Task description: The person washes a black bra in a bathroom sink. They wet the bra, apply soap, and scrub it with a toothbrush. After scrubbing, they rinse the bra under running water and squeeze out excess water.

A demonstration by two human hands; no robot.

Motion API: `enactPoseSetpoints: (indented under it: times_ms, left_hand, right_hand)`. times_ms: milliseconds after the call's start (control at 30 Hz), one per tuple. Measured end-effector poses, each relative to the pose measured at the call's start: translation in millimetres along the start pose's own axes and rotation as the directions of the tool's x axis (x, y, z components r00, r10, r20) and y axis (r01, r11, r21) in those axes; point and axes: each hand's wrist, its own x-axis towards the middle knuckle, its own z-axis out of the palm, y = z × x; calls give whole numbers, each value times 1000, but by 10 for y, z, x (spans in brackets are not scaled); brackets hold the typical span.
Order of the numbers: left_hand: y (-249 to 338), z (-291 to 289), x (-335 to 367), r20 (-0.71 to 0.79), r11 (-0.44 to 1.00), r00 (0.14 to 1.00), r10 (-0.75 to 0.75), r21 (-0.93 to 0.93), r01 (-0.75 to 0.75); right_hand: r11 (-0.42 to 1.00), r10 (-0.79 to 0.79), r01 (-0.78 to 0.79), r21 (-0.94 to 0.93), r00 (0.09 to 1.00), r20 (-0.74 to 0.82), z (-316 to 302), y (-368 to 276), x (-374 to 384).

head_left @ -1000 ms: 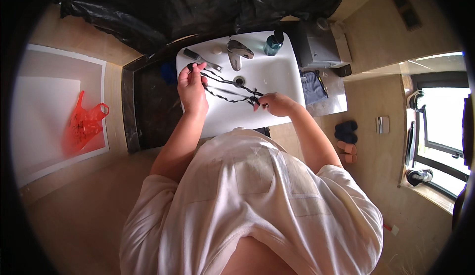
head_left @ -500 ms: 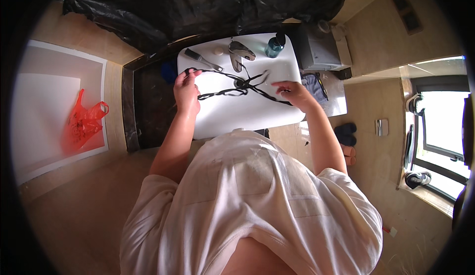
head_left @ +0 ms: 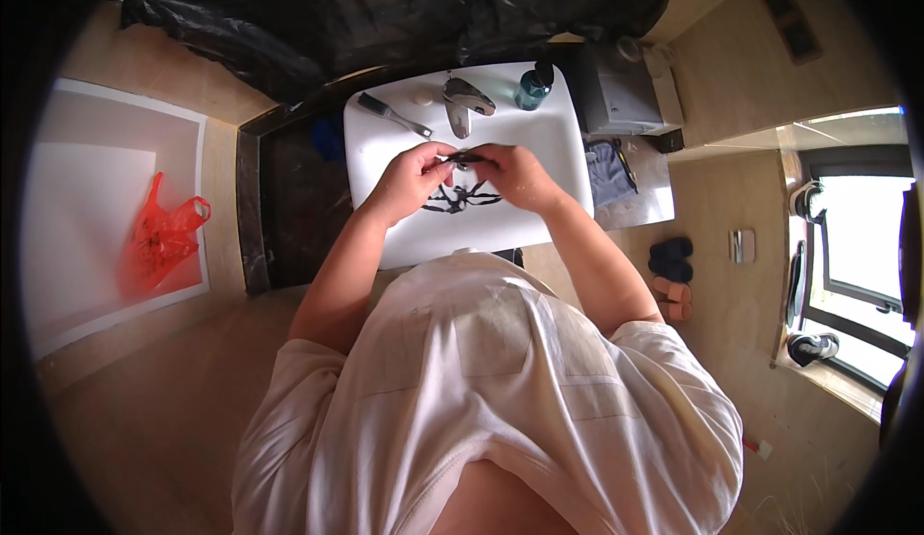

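A tangle of thin black straps (head_left: 460, 200) hangs down into the white sink (head_left: 385, 248). My left hand (head_left: 422, 171) pinches one side of a gathered black length near the middle of the sink. Close beside it, my right hand (head_left: 510, 171) grips the other side, thumb and fingers closed together. The gathered part shows between the two sets of fingertips; loose ends spread below them over the basin. Just beyond my hands is the metal faucet (head_left: 464, 107). What exactly the straps belong to cannot be made out.
On the sink's back rim lie a scrubbing brush (head_left: 393, 114) and a pale round piece (head_left: 423, 97), with a teal pump bottle (head_left: 533, 89) at the right. A grey cloth (head_left: 609, 171) rests right of the sink. Slippers (head_left: 671, 260) are on the floor; a red plastic bag (head_left: 166, 232) is far left.
Both hands have moved inward from the sink's two sides and now meet near its middle. The black straps, stretched wide in an X before, are gathered up between them.
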Motion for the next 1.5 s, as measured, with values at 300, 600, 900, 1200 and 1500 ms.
enactPoseSetpoints:
  times_ms: [300, 600, 900, 1200, 1500]
  left_hand:
    - [-559, -260, -215, 15, 979, 979, -202, -24, 202]
    - [-551, -217, -158, -89, 864, 983, -158, 470, 181]
    - [-335, -228, -143, 0, 661, 937, -350, -709, 247]
    - [80, 101, -41, -8, 632, 952, -305, -750, 196]
    - [132, 117, -113, -134, 794, 916, -378, -557, 246]
  right_hand:
    - [678, 408, 62, 733, 798, -444, -665, 689, -109]
    - [660, 497, 197, 725, 609, -618, -831, 769, -125]
    - [947, -13, -116, -300, 918, -397, -356, 610, -246]
    - [950, 195, -189, 247, 981, 3, 352, 209, -168]
    - [969, -19, -16, -248, 990, -138, 230, 444, -102]
